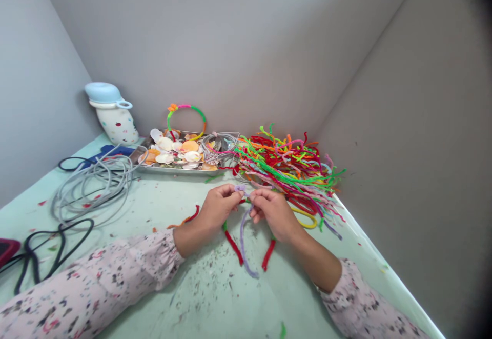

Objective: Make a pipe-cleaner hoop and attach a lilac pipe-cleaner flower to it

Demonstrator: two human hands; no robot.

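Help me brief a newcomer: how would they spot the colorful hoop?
Find the metal tray of shells by the wall. A thin hoop stands upright there. Unlike the gray coil nearby, the hoop is multicolored with an orange tuft.

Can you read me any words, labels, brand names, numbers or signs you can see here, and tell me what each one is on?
No word, brand, number or sign can be read anywhere.
White bottle with the blue lid: small coloured marks, too small to tell whether any is lettering.
Red and black object at the left edge: no text that I can make out.
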